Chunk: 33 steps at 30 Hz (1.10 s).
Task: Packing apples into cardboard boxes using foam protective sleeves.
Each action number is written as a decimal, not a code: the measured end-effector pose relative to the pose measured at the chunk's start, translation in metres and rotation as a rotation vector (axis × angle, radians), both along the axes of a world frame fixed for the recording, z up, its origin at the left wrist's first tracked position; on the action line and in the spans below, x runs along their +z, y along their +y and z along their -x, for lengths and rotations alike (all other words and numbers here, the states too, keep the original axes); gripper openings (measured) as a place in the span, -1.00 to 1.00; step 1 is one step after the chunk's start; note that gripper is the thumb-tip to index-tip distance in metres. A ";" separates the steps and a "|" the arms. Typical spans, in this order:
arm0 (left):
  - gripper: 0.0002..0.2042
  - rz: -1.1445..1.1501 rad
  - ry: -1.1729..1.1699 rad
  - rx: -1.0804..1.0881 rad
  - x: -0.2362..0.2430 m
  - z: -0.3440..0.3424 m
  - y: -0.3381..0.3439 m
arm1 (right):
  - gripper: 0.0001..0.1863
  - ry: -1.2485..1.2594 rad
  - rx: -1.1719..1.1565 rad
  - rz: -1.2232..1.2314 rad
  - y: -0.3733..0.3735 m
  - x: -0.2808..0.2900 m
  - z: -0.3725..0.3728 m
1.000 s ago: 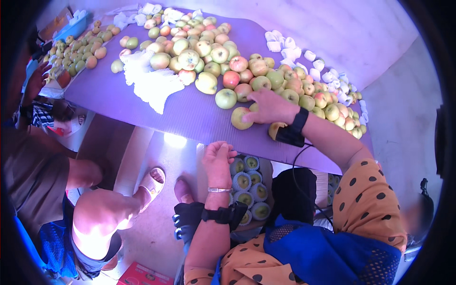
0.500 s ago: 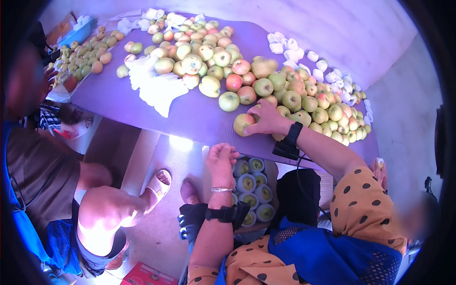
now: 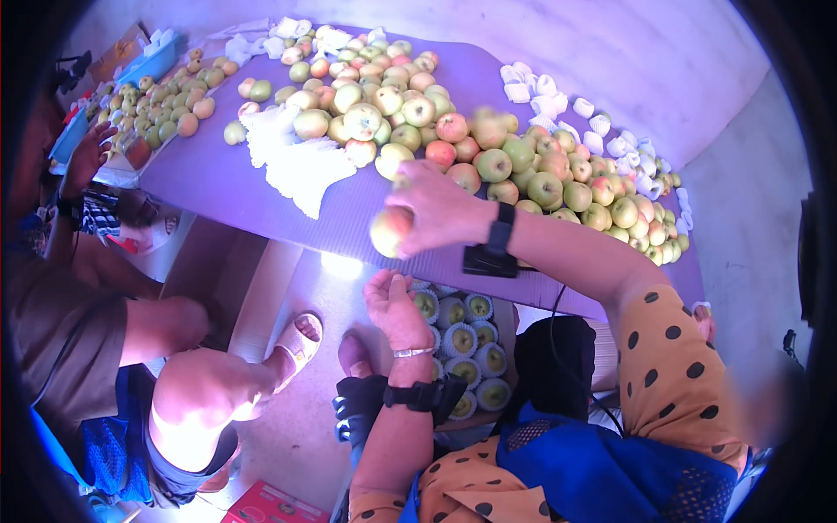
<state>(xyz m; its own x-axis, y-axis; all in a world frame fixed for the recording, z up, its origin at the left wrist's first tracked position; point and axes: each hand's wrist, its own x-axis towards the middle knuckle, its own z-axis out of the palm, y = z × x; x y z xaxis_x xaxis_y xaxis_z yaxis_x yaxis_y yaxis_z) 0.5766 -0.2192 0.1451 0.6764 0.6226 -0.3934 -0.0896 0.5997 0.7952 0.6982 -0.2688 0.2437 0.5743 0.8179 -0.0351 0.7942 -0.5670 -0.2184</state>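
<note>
My right hand (image 3: 440,209) grips a yellow-and-red apple (image 3: 391,232) above the near edge of the purple table (image 3: 305,228). Its fingers hide part of the fruit. Lower down, my left hand (image 3: 394,307) hovers in front of the table edge with its fingers curled in and nothing visible in them. Beside it, below table height, a box holds several apples (image 3: 459,339) in white foam nets. A long heap of loose green, yellow and red apples (image 3: 545,188) lies on the table behind my right hand.
White foam nets (image 3: 545,87) line the table's far side, and a crumpled white net or cloth (image 3: 296,166) lies left of centre. At left sits another person, one hand (image 3: 85,157) raised near more apples (image 3: 166,109) and a blue basin (image 3: 148,63). A red box (image 3: 272,504) stands on the floor.
My right hand has lifted the apple away from the heap and carried it left. My left hand has shifted slightly left. The other person's hand at left has come into clearer view.
</note>
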 end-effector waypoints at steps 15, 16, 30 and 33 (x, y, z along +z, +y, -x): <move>-0.91 0.037 -0.052 -0.160 0.004 0.002 0.003 | -0.41 0.183 -0.325 -0.051 0.098 -0.039 -0.045; -0.91 0.049 -0.005 -0.125 0.007 0.001 0.002 | -0.38 0.147 -0.330 0.013 0.100 -0.039 -0.039; -0.90 0.065 -0.024 -0.140 0.004 0.002 -0.005 | -0.40 -0.070 -0.271 -0.090 0.076 -0.031 -0.036; -0.90 0.082 -0.002 -0.107 0.000 0.007 0.010 | -0.46 0.029 -0.203 -0.187 0.073 -0.028 -0.039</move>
